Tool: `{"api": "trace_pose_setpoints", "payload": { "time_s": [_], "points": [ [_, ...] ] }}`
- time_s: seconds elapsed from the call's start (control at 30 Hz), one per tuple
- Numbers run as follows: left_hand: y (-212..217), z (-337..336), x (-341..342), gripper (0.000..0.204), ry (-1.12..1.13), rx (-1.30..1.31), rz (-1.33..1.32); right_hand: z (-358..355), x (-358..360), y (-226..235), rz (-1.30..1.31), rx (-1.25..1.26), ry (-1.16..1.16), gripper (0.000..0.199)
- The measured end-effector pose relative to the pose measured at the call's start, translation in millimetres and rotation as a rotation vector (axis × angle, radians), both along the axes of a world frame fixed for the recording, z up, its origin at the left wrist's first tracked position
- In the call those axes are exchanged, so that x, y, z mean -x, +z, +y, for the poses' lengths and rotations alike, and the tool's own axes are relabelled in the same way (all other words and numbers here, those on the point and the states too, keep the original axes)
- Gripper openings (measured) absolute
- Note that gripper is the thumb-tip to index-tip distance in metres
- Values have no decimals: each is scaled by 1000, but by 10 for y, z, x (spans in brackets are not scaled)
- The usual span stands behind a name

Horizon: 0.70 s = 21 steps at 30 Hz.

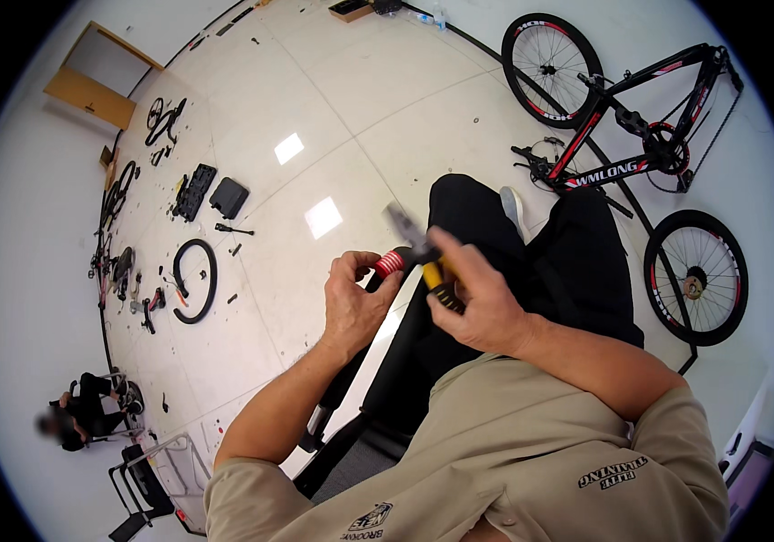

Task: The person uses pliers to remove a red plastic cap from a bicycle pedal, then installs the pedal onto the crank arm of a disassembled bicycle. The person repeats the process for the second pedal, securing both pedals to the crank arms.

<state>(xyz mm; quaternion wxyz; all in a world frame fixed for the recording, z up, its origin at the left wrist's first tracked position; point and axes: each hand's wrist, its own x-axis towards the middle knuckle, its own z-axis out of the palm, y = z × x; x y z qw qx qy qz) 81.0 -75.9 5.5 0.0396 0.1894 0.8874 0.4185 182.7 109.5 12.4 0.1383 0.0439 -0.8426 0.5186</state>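
Observation:
My left hand [357,300] is closed around a dark cylindrical part with a red-and-white striped band [389,264]; its kind is not clear, and my fingers cover much of it. In my right hand [484,303] is a pair of pliers [433,276] with yellow-and-black handles. The metal jaws are blurred and stick out away from me, just past the far end of the striped part. Whether the jaws touch that part I cannot tell. Both hands are held over my lap, and my right index finger stretches along the pliers.
A black-and-red bicycle frame [626,172] leans at the right, between two loose wheels [696,277]. On the floor at left lie a tyre [213,280], an open black tool case [193,192] and several bike parts. A person [89,411] sits at the far left near a metal-framed chair [147,479].

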Motion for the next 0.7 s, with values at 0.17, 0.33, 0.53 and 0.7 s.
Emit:
{"api": "trace_pose_setpoints", "payload": {
  "time_s": [0.17,0.33,0.53,0.7],
  "points": [
    [-15,-28,-8,36,7,-4,-18,-60,2,18,-120,53,31,73],
    [36,9,-16,35,25,-21,-35,-11,24,-65,7,-51,-38,75],
    [-22,60,11,34,6,-43,21,15,70,27,27,112,-168,72],
    [-42,68,7,32,12,-32,-9,56,45,-215,-304,58,132,74]
  ]
}}
